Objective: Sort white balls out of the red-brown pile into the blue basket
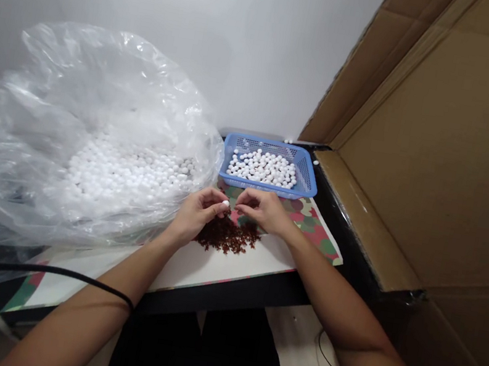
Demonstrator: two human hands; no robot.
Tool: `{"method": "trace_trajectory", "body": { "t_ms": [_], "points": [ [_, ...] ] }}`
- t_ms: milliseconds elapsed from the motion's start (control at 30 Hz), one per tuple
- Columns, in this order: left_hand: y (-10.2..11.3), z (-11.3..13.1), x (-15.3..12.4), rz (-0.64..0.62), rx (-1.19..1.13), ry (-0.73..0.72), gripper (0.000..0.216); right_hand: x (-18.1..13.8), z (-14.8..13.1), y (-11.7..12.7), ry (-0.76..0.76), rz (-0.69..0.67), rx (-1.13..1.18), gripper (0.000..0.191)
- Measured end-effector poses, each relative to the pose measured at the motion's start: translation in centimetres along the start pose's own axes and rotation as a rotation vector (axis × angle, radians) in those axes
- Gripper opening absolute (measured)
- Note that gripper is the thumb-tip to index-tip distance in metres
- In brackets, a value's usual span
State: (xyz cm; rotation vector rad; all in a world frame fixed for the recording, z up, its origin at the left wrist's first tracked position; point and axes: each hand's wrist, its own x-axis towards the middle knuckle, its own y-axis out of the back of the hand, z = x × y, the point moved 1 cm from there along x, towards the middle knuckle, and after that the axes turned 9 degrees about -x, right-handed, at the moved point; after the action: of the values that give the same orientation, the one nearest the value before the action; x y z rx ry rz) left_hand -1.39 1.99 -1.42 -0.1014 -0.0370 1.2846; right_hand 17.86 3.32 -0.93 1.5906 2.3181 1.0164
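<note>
My left hand point(196, 212) pinches a small white ball point(225, 203) between thumb and fingertips, just above a pile of small reddish-brown pieces point(229, 235) on the table. My right hand point(263, 210) hovers close beside it with fingers curled toward the ball; whether it holds one of the brown pieces is too small to tell. A blue plastic basket point(305, 184) behind the hands holds several white balls. A large clear plastic bag point(83, 137) full of white balls sits to the left.
A big open cardboard box point(441, 153) stands at the right, tight against the table. The table has a white top with a camouflage-patterned mat point(316, 226) and a dark front edge. A black cable point(47, 270) crosses my left forearm. A white wall stands behind.
</note>
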Motion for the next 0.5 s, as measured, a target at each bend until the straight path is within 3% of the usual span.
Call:
{"method": "trace_trajectory", "body": {
  "t_ms": [500],
  "points": [
    [-0.7,0.4,-0.5,-0.035,-0.122,0.068,0.027,0.1,-0.6,-1.2,-0.104,0.134,0.491,0.022]
  ]
}}
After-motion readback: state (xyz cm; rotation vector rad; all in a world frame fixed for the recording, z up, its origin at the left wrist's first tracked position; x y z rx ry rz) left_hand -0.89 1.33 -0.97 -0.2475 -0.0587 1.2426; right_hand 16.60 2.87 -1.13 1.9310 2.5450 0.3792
